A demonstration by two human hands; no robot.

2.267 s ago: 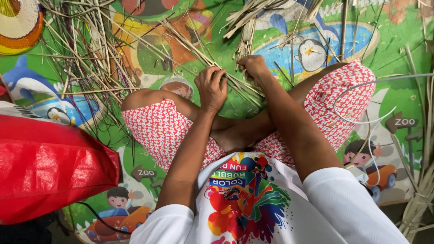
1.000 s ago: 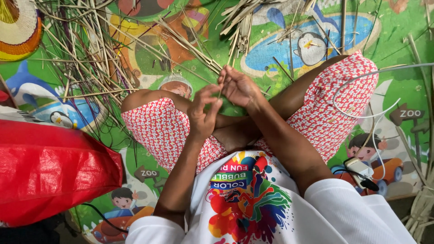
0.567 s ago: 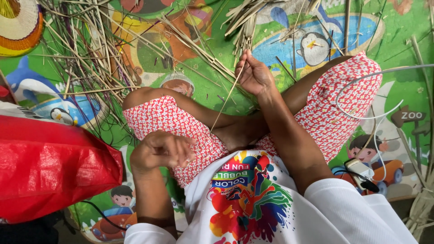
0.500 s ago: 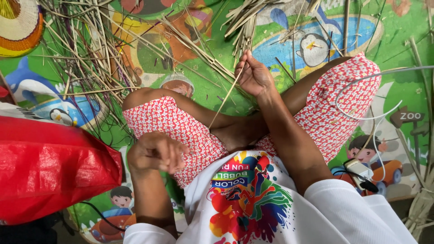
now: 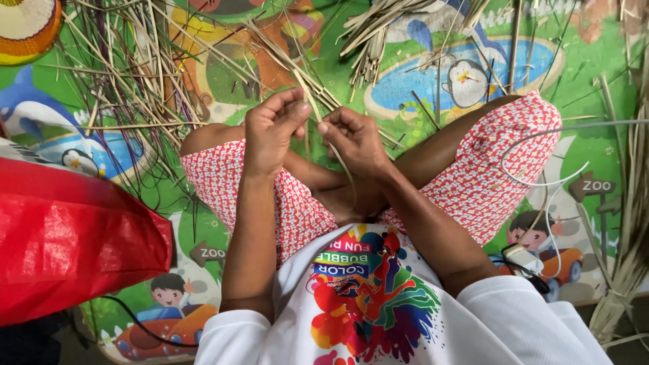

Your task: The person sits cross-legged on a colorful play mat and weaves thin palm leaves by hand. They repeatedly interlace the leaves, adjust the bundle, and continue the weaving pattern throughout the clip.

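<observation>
I sit cross-legged on a colourful play mat (image 5: 378, 74). Both hands are raised together above my lap. My left hand (image 5: 270, 128) and my right hand (image 5: 353, 138) pinch the same thin dry straw strand (image 5: 305, 91), which runs up toward the scattered straw pile (image 5: 135, 74) and trails down past my right wrist. The fingertips of the two hands nearly touch.
A red plastic bag (image 5: 67, 236) lies at my left. Bundles of pale straw (image 5: 385, 34) lie ahead, and long reeds (image 5: 629, 223) run along the right edge. A white cable (image 5: 541, 182) with a small device (image 5: 524, 257) rests by my right knee. A woven basket rim (image 5: 23, 27) shows top left.
My left hand rose from beside my left thigh and joined the right hand. The right hand drew back slightly from the pile, and both now hold one strand.
</observation>
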